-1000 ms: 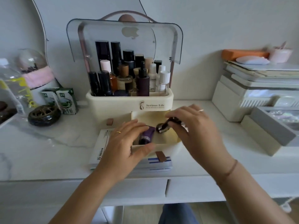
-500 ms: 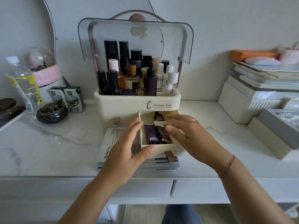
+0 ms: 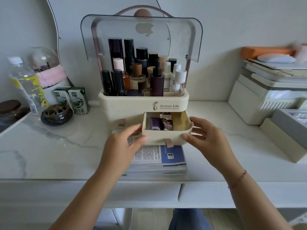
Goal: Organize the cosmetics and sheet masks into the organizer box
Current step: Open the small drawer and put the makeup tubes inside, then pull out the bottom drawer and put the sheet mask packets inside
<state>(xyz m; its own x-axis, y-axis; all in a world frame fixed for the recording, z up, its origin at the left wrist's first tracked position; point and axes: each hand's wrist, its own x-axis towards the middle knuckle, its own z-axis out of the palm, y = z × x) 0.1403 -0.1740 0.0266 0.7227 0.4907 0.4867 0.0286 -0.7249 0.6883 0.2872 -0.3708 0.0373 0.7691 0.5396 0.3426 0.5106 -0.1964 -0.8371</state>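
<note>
Right half of drawer (image 3: 176, 137) free; 2 tubes (image 3: 167, 125) fill left; sheet mask stack (image 3: 157, 157) lies beneath.

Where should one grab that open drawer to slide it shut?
Probably its two front corners, from the front, one hand per side, where the left hand and right hand hold it. The drawer juts out over the sheet mask stack, leaving its rounded front free. Its brown tab may work too.

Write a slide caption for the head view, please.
Left hand and right hand grip the open drawer of the organizer box, two tubes inside, above stacked sheet masks.
</note>
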